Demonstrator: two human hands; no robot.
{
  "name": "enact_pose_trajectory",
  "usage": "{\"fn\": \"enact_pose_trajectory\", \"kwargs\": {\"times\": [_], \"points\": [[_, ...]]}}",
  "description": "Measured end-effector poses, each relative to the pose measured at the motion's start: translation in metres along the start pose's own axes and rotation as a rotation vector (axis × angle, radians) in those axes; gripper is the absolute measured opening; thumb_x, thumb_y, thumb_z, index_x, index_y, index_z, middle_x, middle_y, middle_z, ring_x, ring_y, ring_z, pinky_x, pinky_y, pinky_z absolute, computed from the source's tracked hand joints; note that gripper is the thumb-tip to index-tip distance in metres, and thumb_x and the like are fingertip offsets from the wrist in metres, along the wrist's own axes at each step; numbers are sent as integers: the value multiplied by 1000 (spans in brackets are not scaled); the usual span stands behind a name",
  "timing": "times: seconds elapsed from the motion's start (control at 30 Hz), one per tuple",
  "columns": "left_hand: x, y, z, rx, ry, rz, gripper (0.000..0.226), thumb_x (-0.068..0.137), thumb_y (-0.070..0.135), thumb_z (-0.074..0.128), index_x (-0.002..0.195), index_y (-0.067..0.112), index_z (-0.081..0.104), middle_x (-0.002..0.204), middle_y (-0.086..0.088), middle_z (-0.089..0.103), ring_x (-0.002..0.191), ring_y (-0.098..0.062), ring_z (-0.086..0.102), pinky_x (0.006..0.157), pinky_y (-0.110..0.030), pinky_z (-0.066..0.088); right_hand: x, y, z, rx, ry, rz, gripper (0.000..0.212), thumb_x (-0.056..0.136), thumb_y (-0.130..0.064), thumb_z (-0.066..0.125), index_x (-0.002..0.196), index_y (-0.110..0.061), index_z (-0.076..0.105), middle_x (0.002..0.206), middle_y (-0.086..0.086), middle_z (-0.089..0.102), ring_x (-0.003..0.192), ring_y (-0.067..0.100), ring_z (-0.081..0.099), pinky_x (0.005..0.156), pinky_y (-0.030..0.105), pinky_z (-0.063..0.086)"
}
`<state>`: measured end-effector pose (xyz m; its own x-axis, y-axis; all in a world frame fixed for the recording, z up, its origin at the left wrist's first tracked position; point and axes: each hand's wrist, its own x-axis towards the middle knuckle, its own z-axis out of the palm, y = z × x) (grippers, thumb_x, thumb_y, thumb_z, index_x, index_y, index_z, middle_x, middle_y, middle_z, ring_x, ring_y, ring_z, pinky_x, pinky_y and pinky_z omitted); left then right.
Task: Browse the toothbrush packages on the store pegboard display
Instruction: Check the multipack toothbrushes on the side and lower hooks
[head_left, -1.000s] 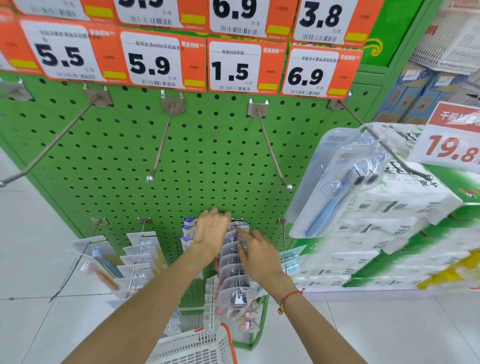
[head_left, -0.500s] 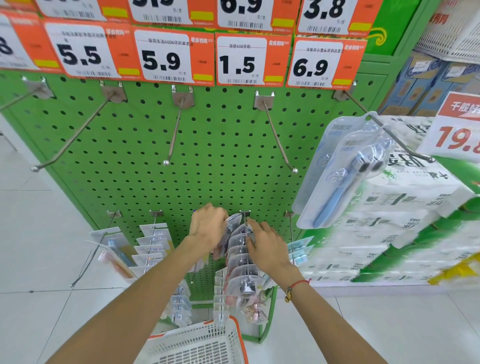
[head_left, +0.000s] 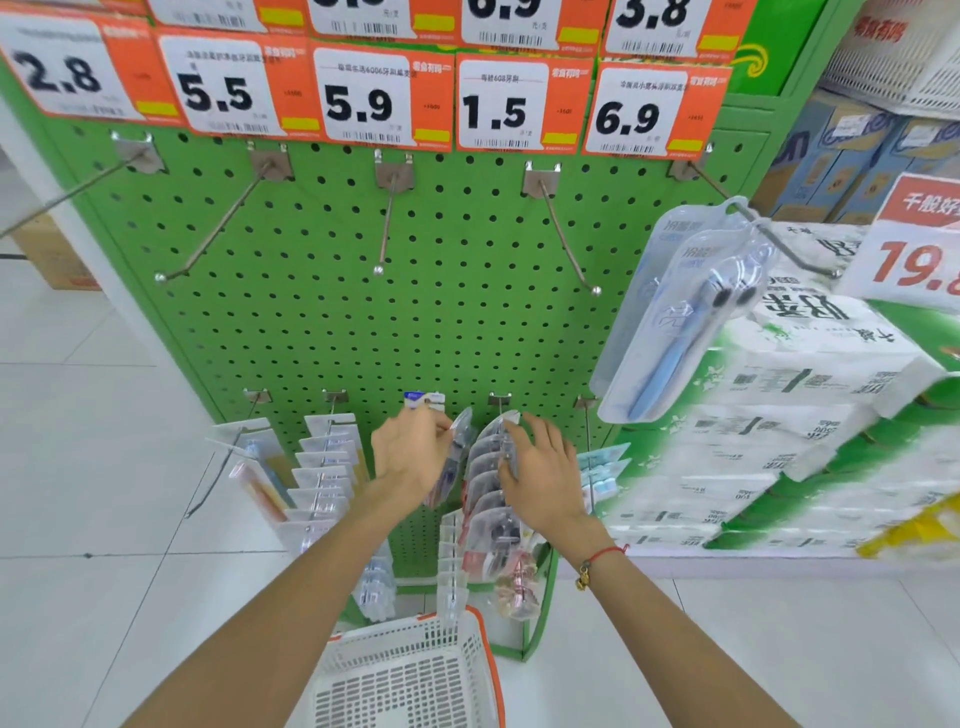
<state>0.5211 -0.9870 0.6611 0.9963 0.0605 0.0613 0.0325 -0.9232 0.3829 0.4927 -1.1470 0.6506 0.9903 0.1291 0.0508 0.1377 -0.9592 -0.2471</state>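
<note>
Left hand: the left hand (head_left: 413, 457) sits at about 6 o'clock on the green pegboard (head_left: 322, 322), fingers curled round a clear pack (head_left: 457, 441) it has tilted out to the left. A second ago these fingers only rested on top of the row — now they grip one pack and peel it away.

Right hand: the right hand (head_left: 540, 467) lies just beside it at 5 o'clock, fingers fairly straight and pressed against the tops of the hanging row (head_left: 488, 483), thumb at the row's side. It looks like a steadying touch, not a grip. It has crept up the row towards the peg root over the last second.

Toothbrush packages: the row hangs on a lower hook, low on the board between the two hands. More carded packs (head_left: 324, 467) hang at 7 o'clock, and a blue twin pack (head_left: 675, 332) swings from a hook at 3 o'clock.

Change: a gap has opened between the tilted pack and the rest of the row — the hands have gone from touching to parting.

Meaning: the browsing looks to be under way; my guess is one pack is being singled out for a look.

Nearby: a white basket (head_left: 410, 670) at 6 o'clock below the arms; price tags (head_left: 363, 98) along 12 o'clock.
</note>
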Motion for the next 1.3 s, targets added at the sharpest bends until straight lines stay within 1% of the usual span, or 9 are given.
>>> {"fn": "enact_pose_trajectory", "kwargs": {"times": [0.2, 0.37, 0.5, 0.6, 0.7, 0.77, 0.93, 1.13, 1.3], "points": [[-28, -6, -10, -139, 139, -70, 21, 97, 28, 55, 114, 27, 67, 95, 8, 73, 52, -6, 53, 40, -20, 29, -17, -8, -7, 184, 37, 30, 52, 95, -20, 55, 145, -15, 40, 150, 9, 37, 141, 26, 28, 117, 37, 23], [-59, -10, -16, -426, 320, -99, 26, 95, 30, 56, 118, 21, 65, 103, 3, 68, 83, -12, 59, 58, -22, 43, -32, -21, -31, 457, 107, 86, 47, 96, -18, 56, 141, -16, 45, 143, 4, 44, 136, 20, 34, 112, 32, 29], [-76, -7, -33, -572, 393, -23, 29, 95, 42, 51, 114, 26, 66, 104, 10, 65, 95, -9, 56, 74, -26, 48, -44, -33, -53, 612, 85, 21, 55, 94, -34, 61, 143, -21, 42, 145, -3, 42, 135, 14, 36, 110, 31, 32], [-86, 3, -60, -673, 412, 34, 18, 96, 38, 53, 108, 30, 64, 100, 17, 61, 97, -6, 55, 77, -18, 42, -52, -42, -67, 788, -20, -27, 73, 86, -45, 68, 148, -24, 34, 149, -11, 37, 135, 5, 34, 106, 24, 30], [-97, 13, -89, -807, 406, 111, 10, 96, 33, 55, 103, 32, 62, 97, 21, 59, 94, -3, 55, 79, -14, 40, -55, -50, -78, 881, -13, -88, 71, 82, -38, 74, 142, -24, 41, 140, -15, 47, 128, -1, 41, 95, 1, 30], [-103, 16, -103, -896, 388, 145, 9, 96, 29, 56, 102, 30, 63, 98, 18, 62, 91, 3, 56, 78, -9, 40, -57, -55, -82, 965, 36, -113, 56, 82, -30, 77, 131, -21, 52, 127, -14, 59, 118, 1, 52, 87, -1, 35], [-121, 7, -106, -1083, 251, 70, 18, 99, 27, 50, 111, 28, 62, 102, 22, 65, 91, 15, 59, 76, -4, 43, -68, -59, -78, 1129, 55, -88, 31, 81, -21, 77, 108, -13, 62, 105, -4, 72, 98, 11, 68, 85, 22, 53], [-145, -18, -64, -956, -146, -112, 24, 100, 31, 44, 117, 21, 58, 101, 14, 64, 91, -5, 63, 67, -5, 45, -77, -66, -60, 1290, 48, 192, 19, 88, -34, 69, 103, -24, 66, 99, -6, 74, 89, 6, 70, 72, 17, 52], [-154, -30, -53, -942, -257, -175, 13, 96, 22, 54, 104, 26, 63, 101, 6, 70, 101, -19, 66, 94, -40, 51, -78, -71, -45, 1336, 14, 348, 27, 93, -41, 61, 113, -23, 59, 102, -12, 64, 91, 1, 58, 64, 16, 38]]}}
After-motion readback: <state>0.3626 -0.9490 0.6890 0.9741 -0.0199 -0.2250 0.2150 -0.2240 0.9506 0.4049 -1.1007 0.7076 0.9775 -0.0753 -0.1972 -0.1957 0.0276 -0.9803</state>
